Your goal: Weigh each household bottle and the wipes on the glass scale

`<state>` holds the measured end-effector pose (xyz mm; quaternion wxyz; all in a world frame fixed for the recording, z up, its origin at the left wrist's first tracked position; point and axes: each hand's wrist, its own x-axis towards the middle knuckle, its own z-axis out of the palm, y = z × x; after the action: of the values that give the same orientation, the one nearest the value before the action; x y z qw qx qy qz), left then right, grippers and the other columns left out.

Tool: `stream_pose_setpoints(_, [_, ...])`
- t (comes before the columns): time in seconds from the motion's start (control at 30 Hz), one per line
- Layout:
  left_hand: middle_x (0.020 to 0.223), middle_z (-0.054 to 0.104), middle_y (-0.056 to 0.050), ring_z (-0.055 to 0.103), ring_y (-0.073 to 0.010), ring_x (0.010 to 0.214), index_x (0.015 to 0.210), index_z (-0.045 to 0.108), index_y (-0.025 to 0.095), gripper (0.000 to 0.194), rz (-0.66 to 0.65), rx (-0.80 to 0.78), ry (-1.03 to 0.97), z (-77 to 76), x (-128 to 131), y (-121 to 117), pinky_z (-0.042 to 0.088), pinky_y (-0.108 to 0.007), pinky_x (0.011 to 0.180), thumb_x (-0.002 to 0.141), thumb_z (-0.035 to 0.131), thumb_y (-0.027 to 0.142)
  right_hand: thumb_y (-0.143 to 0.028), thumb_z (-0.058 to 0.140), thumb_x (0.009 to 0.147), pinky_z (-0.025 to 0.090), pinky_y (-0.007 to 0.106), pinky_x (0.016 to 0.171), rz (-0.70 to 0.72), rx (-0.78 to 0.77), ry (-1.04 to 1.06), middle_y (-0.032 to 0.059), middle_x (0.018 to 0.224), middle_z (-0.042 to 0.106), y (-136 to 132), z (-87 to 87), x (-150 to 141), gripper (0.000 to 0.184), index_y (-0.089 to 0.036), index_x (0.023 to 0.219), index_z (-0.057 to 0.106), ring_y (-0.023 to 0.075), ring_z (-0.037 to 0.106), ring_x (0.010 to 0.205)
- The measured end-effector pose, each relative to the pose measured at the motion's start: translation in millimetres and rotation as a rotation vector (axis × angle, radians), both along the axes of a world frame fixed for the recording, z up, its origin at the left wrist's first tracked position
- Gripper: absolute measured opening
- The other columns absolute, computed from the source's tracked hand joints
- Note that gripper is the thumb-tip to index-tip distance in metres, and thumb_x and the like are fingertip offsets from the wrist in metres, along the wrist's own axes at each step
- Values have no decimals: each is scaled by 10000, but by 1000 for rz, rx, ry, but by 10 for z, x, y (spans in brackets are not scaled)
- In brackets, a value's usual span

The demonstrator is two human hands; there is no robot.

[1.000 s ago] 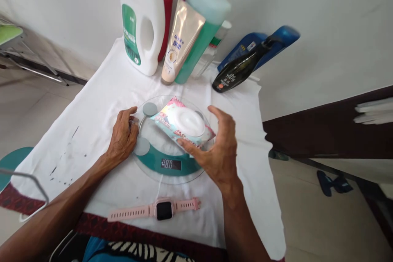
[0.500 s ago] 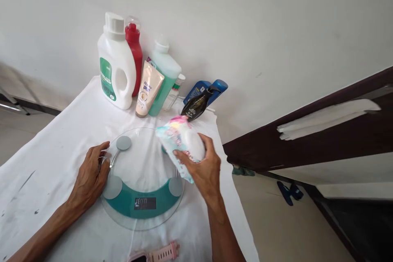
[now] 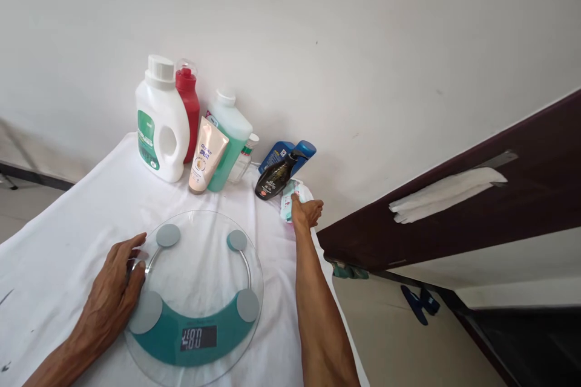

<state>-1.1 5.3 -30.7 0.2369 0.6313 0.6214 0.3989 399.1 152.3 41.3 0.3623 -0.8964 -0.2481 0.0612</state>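
A round glass bathroom scale [image 3: 200, 278] with a teal band lies on the white cloth, its display lit. My left hand [image 3: 113, 284] rests at the scale's left edge, thumb and fingers apart. At the table's right edge, my right hand [image 3: 308, 211] holds a soft pack of wet wipes [image 3: 287, 201] in teal, white and pink. My arm and hand cover part of the pack. Just left of it leans a dark pump bottle [image 3: 273, 181], in front of a blue bottle [image 3: 276, 154].
Along the wall stand a white detergent jug [image 3: 158, 121], a red bottle [image 3: 188, 103], a beige tube [image 3: 206, 160], a green-liquid bottle [image 3: 231, 139] and a small clear bottle [image 3: 242, 160]. White cloth [image 3: 447, 193] hangs on the dark board. Blue slippers [image 3: 415, 302] lie on the floor.
My right hand has carried the wipes pack from above the scale to the table's far right edge, beside the bottles. My left hand stays at the scale. The watch has left the view.
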Motion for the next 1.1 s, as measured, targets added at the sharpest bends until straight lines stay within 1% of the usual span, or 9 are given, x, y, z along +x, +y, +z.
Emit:
stream_pose_setpoints(0.13, [1265, 659, -130, 722, -261, 1015, 1366, 570, 186, 461, -12, 54, 6, -11, 21, -24, 625, -463, 922, 999, 437, 431, -512, 650, 847, 400, 617, 1133, 99, 1, -20, 346, 1507, 479, 13, -77, -59, 720, -80, 1392, 464, 448, 460, 1425])
stream_pose_setpoints(0.23, [1262, 648, -124, 709, -241, 1023, 1380, 556, 182, 427, -23, 77, -13, -23, 32, -44, 616, -446, 946, 1025, 423, 379, -494, 660, 830, 352, 684, 1141, 145, 28, -84, 384, 1528, 421, -162, -19, -98, 788, -38, 1430, 426, 494, 403, 1447])
stream_pose_setpoints(0.3, [1264, 641, -121, 703, -231, 1023, 1391, 548, 182, 417, -27, 87, -26, -37, 38, -53, 611, -436, 954, 1032, 422, 353, -483, 660, 830, 288, 695, 1184, 190, 122, -205, 349, 1576, 383, -278, 60, -228, 797, -65, 1461, 408, 478, 318, 1505])
stream_pose_setpoints(0.4, [1255, 632, -115, 697, -222, 1014, 1392, 544, 189, 404, -31, 100, -46, -52, 48, -58, 607, -424, 952, 1029, 424, 321, -526, 658, 862, 391, 595, 1165, 500, 417, -311, 240, 1435, 571, -341, 190, -684, 600, -150, 1318, 552, 385, 483, 1402])
stream_pose_setpoints(0.5, [1233, 628, -115, 693, -224, 1016, 1388, 538, 193, 393, -37, 99, -64, -43, 50, -58, 604, -431, 948, 1026, 425, 299, -609, 679, 876, 560, 464, 971, 897, 611, -93, 129, 1221, 712, -213, 298, -1338, 486, -220, 1161, 623, 284, 671, 1129])
stream_pose_setpoints(0.6, [1218, 630, -118, 690, -228, 1026, 1382, 533, 192, 382, -44, 88, -71, -10, 45, -60, 599, -450, 954, 1027, 420, 277, -578, 701, 863, 571, 414, 924, 961, 630, 43, 120, 1176, 747, 35, 366, -1889, 468, -212, 1143, 619, 259, 706, 1045])
stream_pose_setpoints(0.7, [1226, 624, -122, 685, -226, 1031, 1386, 520, 188, 380, -62, 84, -72, 24, 40, -60, 594, -455, 964, 1024, 420, 247, -436, 650, 895, 547, 408, 948, 860, 506, -4, 125, 1058, 770, 224, 376, -2149, 257, -200, 997, 633, 260, 710, 974])
stream_pose_setpoints(0.87, [1265, 593, -132, 671, -224, 1054, 1414, 483, 197, 412, -85, 108, -50, 12, 39, -43, 591, -460, 964, 1011, 403, 176, -344, 619, 884, 561, 396, 910, 791, 522, -21, 76, 907, 770, 107, 382, -2049, 140, -214, 834, 637, 242, 717, 873])
stream_pose_setpoints(1.1, [1227, 581, -126, 654, -204, 1014, 1421, 478, 161, 428, -104, 138, -9, -45, 31, -22, 598, -428, 920, 1000, 409, 136, -445, 796, 844, 616, 416, 857, 932, 711, 161, 17, 863, 750, -818, 464, -1675, 244, -220, 865, 705, 223, 730, 852])
